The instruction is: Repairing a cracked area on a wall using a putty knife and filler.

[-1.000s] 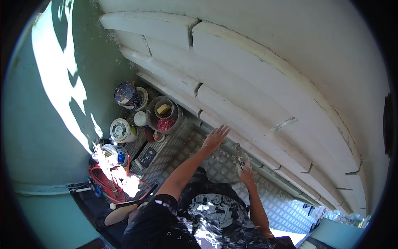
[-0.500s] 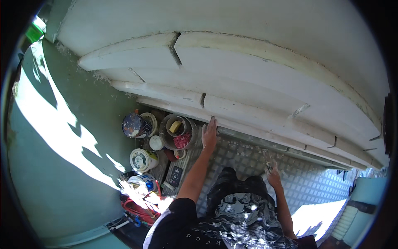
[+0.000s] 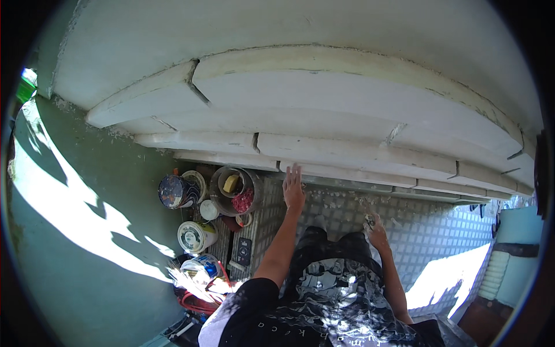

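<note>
My left hand (image 3: 293,189) is raised with its fingers apart at the lowest band of the white stepped moulding (image 3: 347,173), fingertips on or close to its edge. My right hand (image 3: 377,233) is lower and to the right, below that band over the tiled floor, closed round a small plaster-smeared tool (image 3: 368,220) that looks like a scraper; its tip is hard to make out. The upper curved bands (image 3: 358,92) carry short dark gaps and rough streaks. Both forearms reach in from the lower edge, past my dark, splattered clothing.
Paint buckets (image 3: 196,236), a wide container (image 3: 217,194) holding a yellow sponge and pink material, and a red hose (image 3: 196,303) stand or lie at the left by a sunlit green wall (image 3: 81,243). Pale tiles (image 3: 428,231) form the floor. Light blue cylindrical objects (image 3: 514,272) stand at the right.
The view has turned, so the bands now run nearly level. Relative to the moulding, my right hand sits farther below it than a second ago. My left hand remains at its lower edge.
</note>
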Demonstrator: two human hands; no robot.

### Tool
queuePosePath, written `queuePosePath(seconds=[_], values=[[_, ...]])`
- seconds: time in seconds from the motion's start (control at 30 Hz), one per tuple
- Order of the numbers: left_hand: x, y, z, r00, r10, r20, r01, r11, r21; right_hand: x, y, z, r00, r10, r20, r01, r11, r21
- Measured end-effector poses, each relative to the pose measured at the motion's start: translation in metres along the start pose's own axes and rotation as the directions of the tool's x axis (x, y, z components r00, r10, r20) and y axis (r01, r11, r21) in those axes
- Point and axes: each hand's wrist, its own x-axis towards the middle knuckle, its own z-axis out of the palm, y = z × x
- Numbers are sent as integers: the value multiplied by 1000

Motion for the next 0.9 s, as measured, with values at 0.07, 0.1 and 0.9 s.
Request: queuePosePath(seconds=[0.07,0.1,0.9], values=[[0,3,-1,994,-112,-4,111,992,-68,-1,5,-3,1000,6,13,-6,1000,8],[-1,-1,-1,987,-160,-32,159,987,-32,-2,6,-4,1000,8,28,-9,1000,22],[6,-38,-15,998,48,41,-52,993,103,43,-15,-17,968,-215,129,228,969,-95]])
